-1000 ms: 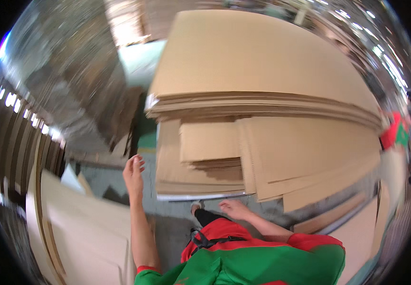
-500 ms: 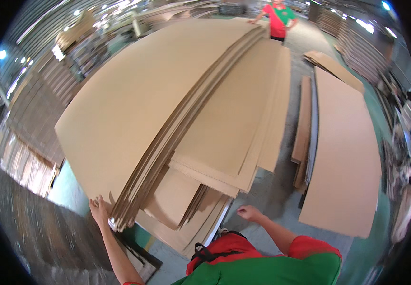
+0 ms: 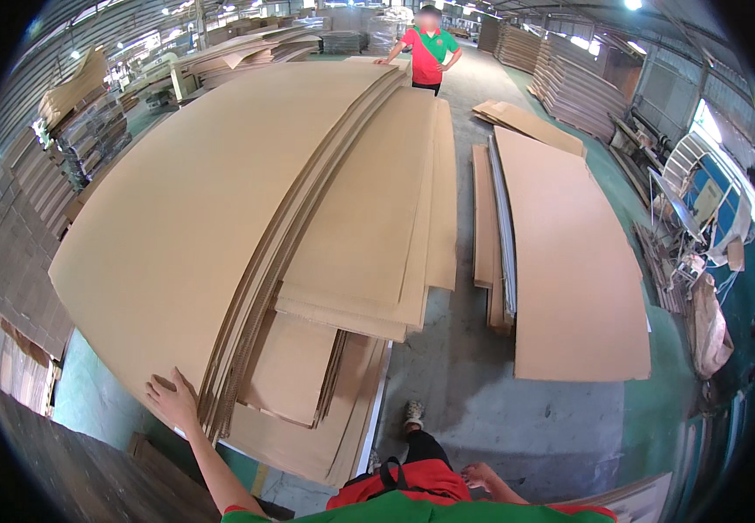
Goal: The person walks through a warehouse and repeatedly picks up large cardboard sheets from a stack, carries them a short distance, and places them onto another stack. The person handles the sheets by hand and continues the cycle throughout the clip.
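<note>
My left hand (image 3: 173,399) lies open, fingers spread, on the near corner of a large tan cardboard sheet (image 3: 212,166). That sheet tops a stack of sheets whose layered edges (image 3: 260,288) run away from me. My right hand (image 3: 479,478) hangs low beside my waist, apart from the boards. Its fingers are loosely curled, with nothing visible in them. Right of the layered edges lie lower cardboard sheets (image 3: 360,227), overlapping unevenly. Smaller cardboard pieces (image 3: 286,366) lie below them, nearer to me.
At the stack's far end a person (image 3: 428,52) in red and green rests one hand on it. To the right, across a strip of grey floor (image 3: 447,383), stands another cardboard stack (image 3: 569,270). Metal frames and scrap (image 3: 700,209) line the right side.
My left hand has come further onto the top sheet and lies flatter. My right hand has dropped back toward my waist. The view has shifted, with the boards lying further left in it.
</note>
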### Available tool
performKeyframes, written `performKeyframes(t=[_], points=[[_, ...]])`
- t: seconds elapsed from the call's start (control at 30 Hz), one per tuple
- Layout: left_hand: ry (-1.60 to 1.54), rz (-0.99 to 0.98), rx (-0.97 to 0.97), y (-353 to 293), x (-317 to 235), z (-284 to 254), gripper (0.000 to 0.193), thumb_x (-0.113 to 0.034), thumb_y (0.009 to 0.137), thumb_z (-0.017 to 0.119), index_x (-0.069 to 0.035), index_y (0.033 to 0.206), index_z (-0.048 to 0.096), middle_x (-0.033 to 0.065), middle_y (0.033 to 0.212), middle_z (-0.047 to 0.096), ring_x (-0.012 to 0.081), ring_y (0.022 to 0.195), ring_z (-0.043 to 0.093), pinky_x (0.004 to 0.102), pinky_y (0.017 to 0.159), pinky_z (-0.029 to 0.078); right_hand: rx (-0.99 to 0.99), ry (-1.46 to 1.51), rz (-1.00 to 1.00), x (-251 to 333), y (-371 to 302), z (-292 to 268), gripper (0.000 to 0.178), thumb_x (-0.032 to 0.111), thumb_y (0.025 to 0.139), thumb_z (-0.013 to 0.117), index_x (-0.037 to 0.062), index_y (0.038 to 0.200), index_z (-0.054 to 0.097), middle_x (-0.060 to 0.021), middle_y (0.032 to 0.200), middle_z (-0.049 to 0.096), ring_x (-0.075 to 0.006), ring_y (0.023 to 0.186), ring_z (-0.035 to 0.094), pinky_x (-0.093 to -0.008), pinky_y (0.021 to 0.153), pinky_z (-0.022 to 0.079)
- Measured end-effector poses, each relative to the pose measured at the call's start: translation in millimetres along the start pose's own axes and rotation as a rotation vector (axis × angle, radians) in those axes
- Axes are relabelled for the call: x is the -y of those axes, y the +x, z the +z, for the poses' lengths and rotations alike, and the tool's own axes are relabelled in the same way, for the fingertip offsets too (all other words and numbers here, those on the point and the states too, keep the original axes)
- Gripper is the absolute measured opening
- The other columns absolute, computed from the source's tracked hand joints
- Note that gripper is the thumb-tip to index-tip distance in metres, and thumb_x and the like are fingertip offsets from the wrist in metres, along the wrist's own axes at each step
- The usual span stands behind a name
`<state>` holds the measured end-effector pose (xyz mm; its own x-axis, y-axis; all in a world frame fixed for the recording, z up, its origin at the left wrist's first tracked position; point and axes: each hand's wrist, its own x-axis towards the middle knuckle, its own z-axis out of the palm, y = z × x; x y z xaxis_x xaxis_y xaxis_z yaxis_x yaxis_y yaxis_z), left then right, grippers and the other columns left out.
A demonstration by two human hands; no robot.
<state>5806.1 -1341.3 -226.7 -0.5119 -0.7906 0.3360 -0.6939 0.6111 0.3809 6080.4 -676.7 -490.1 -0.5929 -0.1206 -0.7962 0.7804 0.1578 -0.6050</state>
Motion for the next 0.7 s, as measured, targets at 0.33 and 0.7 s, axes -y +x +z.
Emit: performKeyframes(t=[0.33, 0.7], points=[[0.053, -0.002, 0.023, -5.3, 0.6, 2.1, 0.070, -0.052, 0.095, 0.044, -0.003, 0.144, 0.034, 0.0231, 0.151, 0.028, 0.0449, 0.139, 0.022, 0.0500, 0.113, 0.025, -0.078, 0.127, 0.186, -16.7, 61.3, -6.5, 0.027, 0.027, 0.088, 0.049, 0.0059, 0.103, 0.058, -0.0053, 0.077, 0.055, -0.0205, 0.061, 0.051, -0.0322, 0.050, 0.042], [-0.010, -0.017, -0.002, -10.2, -2.2, -5.3, 0.067, -0.047, 0.093, 0.047, -0.003, 0.142, 0.037, 0.0231, 0.150, 0.029, 0.0434, 0.140, 0.022, 0.0481, 0.113, 0.025, 0.024, -0.338, 0.006, -84.0, 123.0, -15.4, 0.019, 0.022, 0.081, 0.063, 0.0057, 0.090, 0.066, -0.0052, 0.077, 0.063, -0.0214, 0.064, 0.061, -0.0347, 0.054, 0.048]])
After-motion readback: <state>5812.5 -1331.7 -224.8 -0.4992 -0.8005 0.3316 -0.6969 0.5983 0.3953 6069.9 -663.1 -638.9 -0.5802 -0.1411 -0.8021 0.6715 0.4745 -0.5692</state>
